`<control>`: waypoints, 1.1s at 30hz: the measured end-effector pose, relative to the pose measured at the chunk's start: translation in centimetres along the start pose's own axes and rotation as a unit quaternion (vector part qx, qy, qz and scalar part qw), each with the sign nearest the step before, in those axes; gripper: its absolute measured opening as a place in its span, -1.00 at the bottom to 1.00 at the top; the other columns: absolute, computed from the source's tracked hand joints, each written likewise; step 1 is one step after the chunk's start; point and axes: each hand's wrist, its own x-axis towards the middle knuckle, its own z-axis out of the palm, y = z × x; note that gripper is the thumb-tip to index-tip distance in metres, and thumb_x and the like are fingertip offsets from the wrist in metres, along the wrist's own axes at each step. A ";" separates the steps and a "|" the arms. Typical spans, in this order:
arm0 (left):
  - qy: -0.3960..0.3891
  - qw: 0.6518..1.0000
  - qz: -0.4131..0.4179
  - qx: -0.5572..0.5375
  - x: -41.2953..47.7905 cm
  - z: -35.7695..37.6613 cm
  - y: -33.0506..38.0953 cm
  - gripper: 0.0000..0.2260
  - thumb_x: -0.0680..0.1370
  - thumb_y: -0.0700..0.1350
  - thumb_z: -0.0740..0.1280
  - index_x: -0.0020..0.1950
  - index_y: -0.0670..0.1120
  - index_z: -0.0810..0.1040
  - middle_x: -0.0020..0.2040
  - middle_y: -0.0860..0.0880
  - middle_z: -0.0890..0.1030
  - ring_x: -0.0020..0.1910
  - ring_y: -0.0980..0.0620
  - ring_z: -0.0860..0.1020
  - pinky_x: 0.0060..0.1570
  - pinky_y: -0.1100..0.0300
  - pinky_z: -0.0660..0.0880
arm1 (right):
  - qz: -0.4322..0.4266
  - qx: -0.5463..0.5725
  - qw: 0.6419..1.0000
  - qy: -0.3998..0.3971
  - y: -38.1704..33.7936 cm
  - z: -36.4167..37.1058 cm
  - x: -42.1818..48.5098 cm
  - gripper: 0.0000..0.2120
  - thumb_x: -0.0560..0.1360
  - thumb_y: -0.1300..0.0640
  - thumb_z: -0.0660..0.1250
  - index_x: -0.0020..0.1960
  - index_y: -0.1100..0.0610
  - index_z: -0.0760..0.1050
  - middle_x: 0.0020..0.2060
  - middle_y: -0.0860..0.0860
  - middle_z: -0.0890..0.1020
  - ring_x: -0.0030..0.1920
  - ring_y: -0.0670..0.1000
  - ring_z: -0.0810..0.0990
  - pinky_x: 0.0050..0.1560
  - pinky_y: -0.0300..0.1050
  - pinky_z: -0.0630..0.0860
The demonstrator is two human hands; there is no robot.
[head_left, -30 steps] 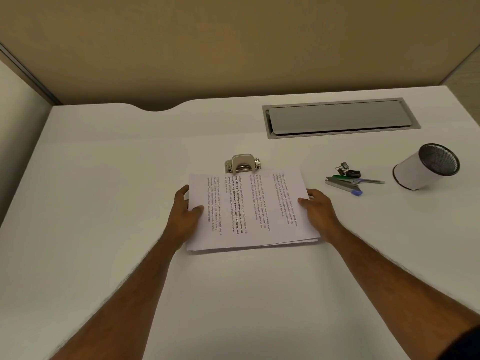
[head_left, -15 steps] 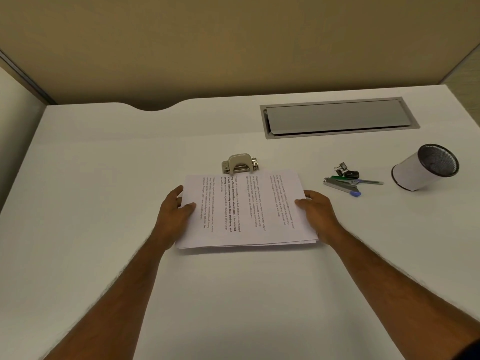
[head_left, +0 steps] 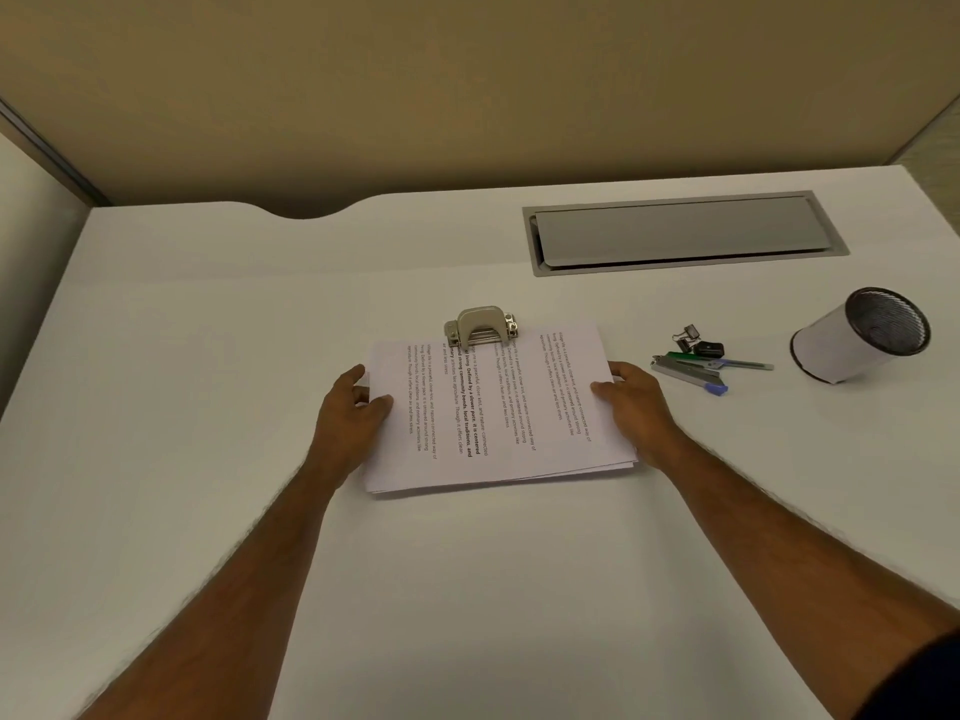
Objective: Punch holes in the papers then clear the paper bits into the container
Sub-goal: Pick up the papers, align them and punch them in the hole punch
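Observation:
A stack of printed papers (head_left: 498, 413) lies on the white desk (head_left: 208, 356), its far edge pushed into the slot of a silver hole punch (head_left: 482, 327). My left hand (head_left: 353, 413) grips the stack's left edge, thumb on top. On the opposite edge my right hand (head_left: 631, 402) holds the stack the same way. A white cylindrical container (head_left: 860, 337) with a dark mesh inside stands at the right, tilted toward me. No paper bits are visible.
Binder clips (head_left: 688, 335), a small black item (head_left: 709, 349), a stapler-like metal tool (head_left: 685, 367) and a blue pen (head_left: 737, 363) lie between the papers and the container. A grey cable hatch (head_left: 680, 232) is set into the desk's far right. Partition walls enclose the desk.
Both hands slid the paper stack slightly away from me, so its far edge now sits further under the hole punch, covering its base.

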 end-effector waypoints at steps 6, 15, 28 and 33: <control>0.002 1.000 0.011 0.021 -0.5 0.5 -0.4 -0.59 0.55 -0.23 0.28 0.41 -0.08 0.42 0.19 -0.05 0.62 0.06 -0.04 0.61 0.11 0.02 0.56 | -0.038 -0.054 0.998 -0.004 -0.1 -0.3 0.8 -0.75 0.53 0.24 0.28 0.20 0.13 0.52 0.14 0.09 0.63 0.09 0.12 0.62 0.20 0.16 0.52; 0.078 0.996 0.026 0.028 -1.4 2.0 -0.7 -0.66 0.58 -0.14 0.30 0.37 -0.09 0.47 0.18 -0.06 0.63 0.02 0.01 0.59 -0.06 0.24 0.46 | -0.195 -0.366 0.904 0.101 -0.5 0.0 2.3 -0.48 0.49 -0.05 0.37 0.36 0.16 0.39 0.25 0.15 0.46 0.26 0.16 0.42 0.27 0.11 0.36; 0.144 0.984 0.078 0.075 -2.8 4.0 -0.7 -0.61 0.60 -0.19 0.27 0.43 -0.16 0.40 0.33 -0.12 0.54 0.27 -0.09 0.52 0.28 0.10 0.43 | -0.324 -0.329 0.877 -0.133 -11.5 8.6 7.1 -0.79 0.51 0.04 0.34 0.08 0.07 0.65 -0.01 0.01 0.61 -0.07 -0.09 0.53 -0.04 -0.14 0.49; 0.172 0.977 0.083 0.091 -2.8 4.6 -0.8 -0.62 0.62 -0.19 0.24 0.44 -0.17 0.39 0.34 -0.13 0.53 0.31 -0.11 0.48 0.24 0.21 0.30 | -0.298 -0.342 0.876 -0.164 -12.0 9.2 8.3 -0.76 0.48 -0.02 0.39 0.05 0.08 0.67 -0.03 -0.02 0.67 -0.05 -0.08 0.56 -0.11 -0.22 0.47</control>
